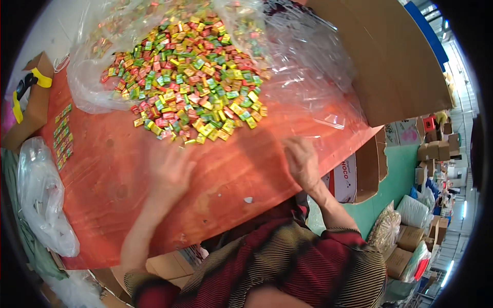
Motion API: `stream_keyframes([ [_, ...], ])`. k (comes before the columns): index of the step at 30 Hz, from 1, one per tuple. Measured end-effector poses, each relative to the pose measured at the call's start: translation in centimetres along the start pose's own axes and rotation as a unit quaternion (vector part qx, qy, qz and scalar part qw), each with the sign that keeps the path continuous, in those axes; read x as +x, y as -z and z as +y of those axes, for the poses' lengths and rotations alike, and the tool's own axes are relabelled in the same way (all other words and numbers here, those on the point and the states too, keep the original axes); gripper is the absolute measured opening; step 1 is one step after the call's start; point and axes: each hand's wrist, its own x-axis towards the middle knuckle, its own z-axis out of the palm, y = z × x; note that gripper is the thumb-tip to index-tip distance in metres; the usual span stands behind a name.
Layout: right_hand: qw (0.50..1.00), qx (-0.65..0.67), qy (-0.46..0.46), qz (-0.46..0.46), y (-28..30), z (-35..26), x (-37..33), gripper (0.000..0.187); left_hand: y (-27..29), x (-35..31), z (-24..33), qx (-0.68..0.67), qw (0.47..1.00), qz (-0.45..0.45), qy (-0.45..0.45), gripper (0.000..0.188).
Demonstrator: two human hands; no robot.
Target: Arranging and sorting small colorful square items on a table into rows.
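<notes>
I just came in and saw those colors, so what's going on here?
Someone in a striped top is at a red table. A pile of small colorful pieces lies partly in a clear bag. The left hand, blurred, is by the pile's near side; the right hand, seemingly empty, is near the table's right edge. More pieces lie in rows at left.
</notes>
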Motion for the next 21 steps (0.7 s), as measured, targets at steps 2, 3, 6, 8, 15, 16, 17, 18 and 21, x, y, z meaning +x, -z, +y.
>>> stream_keyframes([
  [2,0.987,-0.122,-0.097,0.041,0.8,2.0,-1.1,0.034,-2.7,0.9,4.5,-0.067,0.997,-0.024,-0.026,0.043],
  [3,0.987,-0.119,-0.099,0.049,0.5,2.8,-1.9,0.034,-3.8,1.4,6.7,-0.099,0.994,-0.030,-0.035,0.044],
  [6,0.988,-0.114,-0.093,0.040,-1.0,3.2,-2.9,0.039,-7.2,3.2,11.7,-0.091,0.994,-0.033,-0.041,0.046],
  [8,0.997,-0.044,-0.032,0.048,-2.7,2.4,-2.6,0.039,-9.2,2.9,13.1,-0.072,0.995,-0.062,-0.024,0.048],
  [15,0.968,-0.144,-0.071,0.192,1.1,7.0,-1.7,0.027,-9.3,-0.7,12.1,-0.014,1.000,-0.022,0.016,0.029],
  [16,0.956,-0.209,-0.117,0.169,1.8,8.5,-1.5,0.028,-8.9,-0.9,11.8,0.006,1.000,-0.019,0.019,0.027],
  [17,0.949,-0.233,-0.139,0.157,2.1,9.9,-1.6,0.031,-8.5,-1.2,11.6,0.025,0.999,-0.014,0.022,0.026],
  [18,0.953,-0.224,-0.153,0.137,2.3,11.0,-1.9,0.025,-8.5,-1.3,11.5,0.026,0.999,-0.018,0.026,0.026],
  [21,0.964,-0.197,-0.151,0.098,1.6,10.8,-3.6,0.017,-7.8,-1.8,12.0,0.021,0.999,-0.027,0.035,0.027],
])
